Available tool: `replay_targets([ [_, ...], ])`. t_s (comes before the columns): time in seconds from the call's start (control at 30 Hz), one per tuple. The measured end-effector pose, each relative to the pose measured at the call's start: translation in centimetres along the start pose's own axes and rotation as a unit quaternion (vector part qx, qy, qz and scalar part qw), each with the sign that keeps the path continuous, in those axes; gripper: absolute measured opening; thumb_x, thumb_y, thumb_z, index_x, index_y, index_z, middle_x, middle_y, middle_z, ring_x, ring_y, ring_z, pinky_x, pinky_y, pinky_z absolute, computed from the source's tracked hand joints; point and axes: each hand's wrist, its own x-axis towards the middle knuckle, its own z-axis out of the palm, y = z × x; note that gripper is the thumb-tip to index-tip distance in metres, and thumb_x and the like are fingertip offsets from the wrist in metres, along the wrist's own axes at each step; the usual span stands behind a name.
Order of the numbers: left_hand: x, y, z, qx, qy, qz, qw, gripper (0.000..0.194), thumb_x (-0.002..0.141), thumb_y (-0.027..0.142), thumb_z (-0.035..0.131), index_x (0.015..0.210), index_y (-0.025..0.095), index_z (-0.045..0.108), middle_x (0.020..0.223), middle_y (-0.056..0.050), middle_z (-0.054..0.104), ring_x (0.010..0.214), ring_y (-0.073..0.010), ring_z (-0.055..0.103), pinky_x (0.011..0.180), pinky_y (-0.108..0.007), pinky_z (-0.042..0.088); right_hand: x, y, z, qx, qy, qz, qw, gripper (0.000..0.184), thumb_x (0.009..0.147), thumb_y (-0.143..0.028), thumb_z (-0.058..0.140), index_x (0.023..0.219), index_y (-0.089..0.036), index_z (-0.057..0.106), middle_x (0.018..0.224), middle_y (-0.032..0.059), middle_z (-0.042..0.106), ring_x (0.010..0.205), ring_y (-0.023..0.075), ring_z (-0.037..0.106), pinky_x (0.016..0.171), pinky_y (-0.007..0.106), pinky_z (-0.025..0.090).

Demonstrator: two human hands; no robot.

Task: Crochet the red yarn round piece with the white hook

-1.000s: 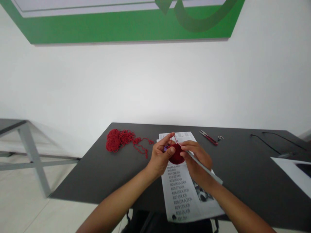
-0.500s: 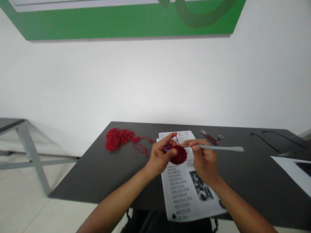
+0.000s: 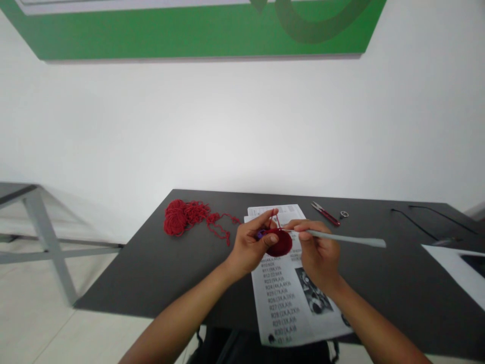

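Between the thumb and fingers of my left hand [image 3: 248,242] is a round red crochet piece [image 3: 281,244], with red yarn looped up over the raised index finger. A small purple item [image 3: 260,234], perhaps a stitch marker, shows beside that hand's fingers. My right hand [image 3: 318,250] is closed in a pinch on a crochet hook [image 3: 346,238] with a long grey handle. The hook's thin tip meets the upper edge of the red piece, near the taut yarn. Whether the tip is inside a stitch is too small to tell.
Red yarn [image 3: 176,218] lies in a ball with loose strands on the dark table [image 3: 182,283]. Printed pattern sheets [image 3: 280,303] lie under my hands. Thread snips [image 3: 326,214], a small metal ring [image 3: 344,214], eyeglasses [image 3: 417,225] and another sheet [image 3: 454,268] are to the right.
The handle end of the crochet hook has swung slightly down and to the right with my right hand. My left hand keeps its hold on the red piece.
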Motion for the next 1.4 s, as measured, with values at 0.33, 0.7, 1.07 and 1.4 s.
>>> replay_targets([
  [0.33, -0.1, 0.2, -0.1, 0.048, 0.011, 0.017, 0.999, 0.052, 0.081, 0.041, 0.080, 0.128, 0.020, 0.072, 0.079, -0.002, 0.067, 0.066, -0.0118, 0.056, 0.062, -0.024, 0.048, 0.1, -0.1, 0.0, -0.010, -0.012, -0.022, 1.000, 0.011, 0.099, -0.034, 0.060, 0.096, -0.025, 0.067, 0.089, 0.0026, 0.076, 0.085, 0.0185, 0.074, 0.077, 0.033, 0.061],
  [0.7, 0.0, -0.4, -0.5, 0.132, 0.040, 0.036, 0.990, 0.044, 0.080, 0.032, 0.080, 0.122, 0.019, 0.075, 0.081, -0.003, 0.072, 0.068, -0.0127, 0.062, 0.068, -0.025, 0.053, 0.2, 1.2, -0.5, -0.199, -0.119, -0.235, 0.944, 0.017, 0.097, -0.016, 0.059, 0.110, -0.026, 0.063, 0.103, 0.0058, 0.071, 0.097, 0.0211, 0.069, 0.085, 0.042, 0.060],
  [1.07, -0.7, -0.5, 1.9, -0.220, 0.110, -0.213, 0.946, 0.053, 0.070, 0.036, 0.090, 0.118, 0.019, 0.076, 0.082, -0.004, 0.076, 0.065, -0.0110, 0.065, 0.067, -0.024, 0.053, 0.3, 1.4, -0.8, -0.322, -0.093, -0.349, 0.875, 0.028, 0.093, -0.010, 0.065, 0.118, -0.022, 0.064, 0.103, 0.0071, 0.070, 0.102, 0.0209, 0.068, 0.095, 0.042, 0.057],
  [1.4, 0.3, -0.9, 0.1, -0.164, 0.111, -0.147, 0.969, 0.050, 0.069, 0.038, 0.091, 0.112, 0.015, 0.078, 0.079, -0.004, 0.073, 0.063, -0.0096, 0.062, 0.062, -0.021, 0.050, 0.0, 1.8, -0.2, -0.147, -0.087, -0.196, 0.966, 0.019, 0.096, -0.018, 0.061, 0.110, -0.029, 0.068, 0.102, 0.0043, 0.070, 0.101, 0.0206, 0.068, 0.088, 0.040, 0.060],
])
